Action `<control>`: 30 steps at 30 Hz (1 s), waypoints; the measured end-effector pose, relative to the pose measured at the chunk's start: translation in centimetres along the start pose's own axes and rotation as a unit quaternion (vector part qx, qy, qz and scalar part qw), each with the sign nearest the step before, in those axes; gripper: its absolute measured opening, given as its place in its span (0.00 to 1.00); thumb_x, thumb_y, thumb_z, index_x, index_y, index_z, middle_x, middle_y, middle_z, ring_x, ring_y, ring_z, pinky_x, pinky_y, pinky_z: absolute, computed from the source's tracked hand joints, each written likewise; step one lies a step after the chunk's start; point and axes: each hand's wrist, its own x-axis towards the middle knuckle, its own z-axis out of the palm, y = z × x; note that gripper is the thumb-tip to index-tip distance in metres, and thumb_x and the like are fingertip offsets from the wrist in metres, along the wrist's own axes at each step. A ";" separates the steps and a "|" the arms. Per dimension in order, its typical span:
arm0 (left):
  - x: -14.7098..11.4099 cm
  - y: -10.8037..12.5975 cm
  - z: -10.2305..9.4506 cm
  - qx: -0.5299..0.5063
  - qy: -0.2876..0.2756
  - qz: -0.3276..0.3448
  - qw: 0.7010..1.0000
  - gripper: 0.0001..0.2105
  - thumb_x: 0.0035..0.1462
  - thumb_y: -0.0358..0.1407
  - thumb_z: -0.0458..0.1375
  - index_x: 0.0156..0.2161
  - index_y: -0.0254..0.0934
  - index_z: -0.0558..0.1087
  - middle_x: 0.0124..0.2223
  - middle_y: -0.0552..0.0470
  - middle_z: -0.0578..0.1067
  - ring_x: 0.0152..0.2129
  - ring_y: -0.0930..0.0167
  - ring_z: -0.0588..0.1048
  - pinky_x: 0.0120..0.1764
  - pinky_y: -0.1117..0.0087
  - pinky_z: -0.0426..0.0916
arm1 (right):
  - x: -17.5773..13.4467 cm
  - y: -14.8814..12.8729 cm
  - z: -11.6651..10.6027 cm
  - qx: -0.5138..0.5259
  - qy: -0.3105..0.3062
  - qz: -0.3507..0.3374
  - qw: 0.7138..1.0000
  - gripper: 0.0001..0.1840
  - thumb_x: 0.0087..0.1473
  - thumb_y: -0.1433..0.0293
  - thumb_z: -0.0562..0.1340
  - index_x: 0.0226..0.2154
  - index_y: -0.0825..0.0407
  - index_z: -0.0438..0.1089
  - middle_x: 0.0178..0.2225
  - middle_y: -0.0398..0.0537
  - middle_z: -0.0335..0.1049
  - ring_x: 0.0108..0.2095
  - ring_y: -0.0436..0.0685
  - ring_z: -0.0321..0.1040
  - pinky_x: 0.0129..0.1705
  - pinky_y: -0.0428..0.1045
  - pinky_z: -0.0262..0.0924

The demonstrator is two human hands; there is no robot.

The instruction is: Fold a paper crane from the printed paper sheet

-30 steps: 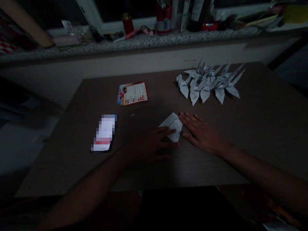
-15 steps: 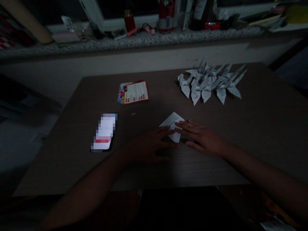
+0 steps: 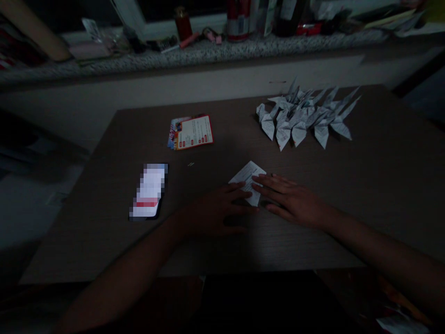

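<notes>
A small folded sheet of printed paper [image 3: 246, 175] lies flat on the dark table, one corner pointing toward me. On its left edge rest fingertips of my left hand [image 3: 219, 209], whose fingers are spread. My right hand [image 3: 292, 197] lies over the right side of the paper with its fingers stretched out flat. Part of the sheet is covered by the fingers of both hands. Beyond it, toward the back right, several folded paper cranes [image 3: 302, 120] stand crowded together.
Left of my hands lies a phone [image 3: 149, 190] with a lit, blurred screen. A stack of printed cards [image 3: 194, 132] sits behind it, with tiny pale slivers [image 3: 191, 164] nearby. A stone windowsill [image 3: 208, 52] at the back carries bottles, a red can [image 3: 238, 21] and clutter.
The view has shifted slightly. Both hands stay almost where they were on the paper, with only a slight shift of the left fingers.
</notes>
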 end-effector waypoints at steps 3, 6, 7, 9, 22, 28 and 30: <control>0.1 -0.5 0.0 -0.020 0.014 -0.005 1.000 0.26 0.66 0.49 0.61 0.66 0.46 0.68 0.70 0.45 0.65 0.70 0.56 0.58 0.68 0.51 0.58 | 0.1 0.0 0.0 0.003 0.004 -0.007 1.000 0.34 0.70 0.63 0.58 0.73 0.47 0.50 0.73 0.54 0.50 0.73 0.65 0.48 0.70 0.67 0.51; 0.3 -1.6 0.3 -0.028 0.050 -0.026 0.998 0.21 0.70 0.43 0.57 0.65 0.44 0.68 0.70 0.44 0.64 0.65 0.62 0.66 0.64 0.57 0.65 | 0.2 0.0 -0.2 0.014 0.004 -0.011 1.000 0.34 0.69 0.63 0.58 0.73 0.47 0.50 0.73 0.55 0.51 0.72 0.65 0.49 0.71 0.68 0.49; 0.3 -2.1 0.4 -0.021 0.073 -0.029 0.997 0.19 0.71 0.41 0.56 0.63 0.44 0.69 0.70 0.45 0.64 0.65 0.62 0.67 0.63 0.57 0.66 | 0.3 -0.1 -0.2 0.016 0.003 -0.012 1.000 0.34 0.69 0.63 0.58 0.73 0.48 0.50 0.73 0.56 0.51 0.72 0.65 0.49 0.71 0.68 0.49; 0.4 -3.0 0.4 0.012 0.113 -0.043 0.993 0.17 0.70 0.37 0.57 0.62 0.43 0.70 0.69 0.45 0.65 0.66 0.61 0.65 0.64 0.54 0.64 | 0.3 -0.1 -0.3 0.017 -0.001 -0.016 1.000 0.34 0.70 0.64 0.58 0.73 0.49 0.51 0.73 0.57 0.52 0.72 0.64 0.49 0.72 0.68 0.47; 0.5 -6.1 -0.2 -0.003 0.126 -0.058 0.990 0.12 0.72 0.35 0.54 0.56 0.41 0.75 0.59 0.48 0.75 0.56 0.66 0.74 0.58 0.60 0.69 | 0.3 0.2 -0.3 0.030 0.002 -0.035 0.999 0.27 0.69 0.63 0.59 0.66 0.52 0.63 0.71 0.58 0.57 0.72 0.65 0.51 0.71 0.68 0.48; 1.2 -5.7 -0.2 -0.014 0.163 -0.046 0.985 0.09 0.72 0.36 0.55 0.49 0.38 0.76 0.53 0.47 0.76 0.51 0.67 0.75 0.54 0.62 0.70 | 0.3 0.3 -0.4 0.053 0.018 -0.042 0.998 0.23 0.67 0.63 0.62 0.61 0.51 0.69 0.70 0.58 0.59 0.72 0.67 0.51 0.70 0.69 0.51; 1.7 -5.3 -0.2 -0.012 0.172 -0.047 0.984 0.09 0.72 0.36 0.54 0.47 0.37 0.76 0.51 0.47 0.76 0.49 0.66 0.75 0.52 0.62 0.70 | 0.3 0.3 -0.4 0.052 0.031 -0.045 0.997 0.23 0.67 0.63 0.62 0.61 0.51 0.69 0.69 0.59 0.61 0.71 0.68 0.53 0.69 0.68 0.53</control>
